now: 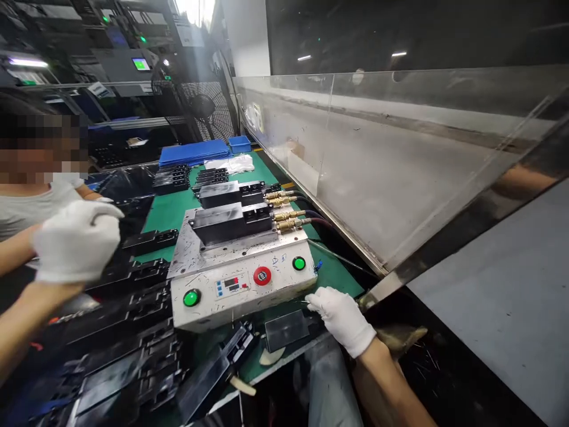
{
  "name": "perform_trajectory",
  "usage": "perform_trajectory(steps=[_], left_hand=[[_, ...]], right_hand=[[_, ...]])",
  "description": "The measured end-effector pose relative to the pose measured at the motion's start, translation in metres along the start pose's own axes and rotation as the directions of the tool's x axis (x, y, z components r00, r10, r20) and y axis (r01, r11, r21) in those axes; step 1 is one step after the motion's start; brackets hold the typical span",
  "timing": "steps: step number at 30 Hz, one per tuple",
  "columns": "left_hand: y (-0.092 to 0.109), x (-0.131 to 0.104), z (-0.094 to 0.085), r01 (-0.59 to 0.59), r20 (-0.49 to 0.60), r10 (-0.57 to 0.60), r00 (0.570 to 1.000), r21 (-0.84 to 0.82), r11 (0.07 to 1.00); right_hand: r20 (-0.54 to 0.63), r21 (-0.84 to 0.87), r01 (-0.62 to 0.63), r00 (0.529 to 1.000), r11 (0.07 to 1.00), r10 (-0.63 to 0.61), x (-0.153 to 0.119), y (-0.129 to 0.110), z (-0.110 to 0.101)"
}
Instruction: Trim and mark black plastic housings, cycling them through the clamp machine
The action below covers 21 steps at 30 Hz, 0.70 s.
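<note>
My left hand [75,242], in a white glove, is raised at the left with its fingers curled in; anything inside it is hidden. Beneath it lie black plastic housings [146,308]. My gloved right hand [341,320] is at the front right corner of the white test fixture [240,299], fingertips pinched together on something too small to make out. Beside those fingertips a black rectangular part [287,330] lies on the green mat. Another long black housing [217,370] rests tilted at the front edge. Two black housings [233,222] sit on the fixture against brass fittings [287,222].
On the fixture's front are green buttons [299,263] and a red stop button [262,275]. A co-worker [31,207] is at the left. Behind are stacked black parts [171,178], blue sheets [193,153] and a fan [207,107]. A clear panel [355,160] borders the right.
</note>
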State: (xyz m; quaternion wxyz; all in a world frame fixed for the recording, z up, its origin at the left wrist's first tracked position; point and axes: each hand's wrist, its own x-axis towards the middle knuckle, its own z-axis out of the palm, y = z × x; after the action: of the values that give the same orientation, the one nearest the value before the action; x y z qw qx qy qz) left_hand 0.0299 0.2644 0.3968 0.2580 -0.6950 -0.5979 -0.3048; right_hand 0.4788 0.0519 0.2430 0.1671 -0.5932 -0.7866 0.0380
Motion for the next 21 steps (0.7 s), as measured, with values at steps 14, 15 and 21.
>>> perform_trajectory(steps=[14,15,21], left_hand=[[0.266,-0.192,-0.1,-0.173,0.74,0.523,0.423,-0.501,0.848],[0.251,-0.194,-0.124,-0.032,0.768,0.481,0.423,-0.518,0.855],[0.174,-0.27,-0.19,0.888,0.984,0.121,0.132,-0.171,0.427]], right_hand=[[-0.366,0.612,-0.06,0.862,0.788,0.35,-0.079,-0.006,-0.024],[-0.356,0.542,-0.061,0.887,0.838,0.295,-0.08,-0.004,-0.017],[-0.099,0.006,-0.076,0.992,0.997,0.076,-0.04,-0.02,0.066]])
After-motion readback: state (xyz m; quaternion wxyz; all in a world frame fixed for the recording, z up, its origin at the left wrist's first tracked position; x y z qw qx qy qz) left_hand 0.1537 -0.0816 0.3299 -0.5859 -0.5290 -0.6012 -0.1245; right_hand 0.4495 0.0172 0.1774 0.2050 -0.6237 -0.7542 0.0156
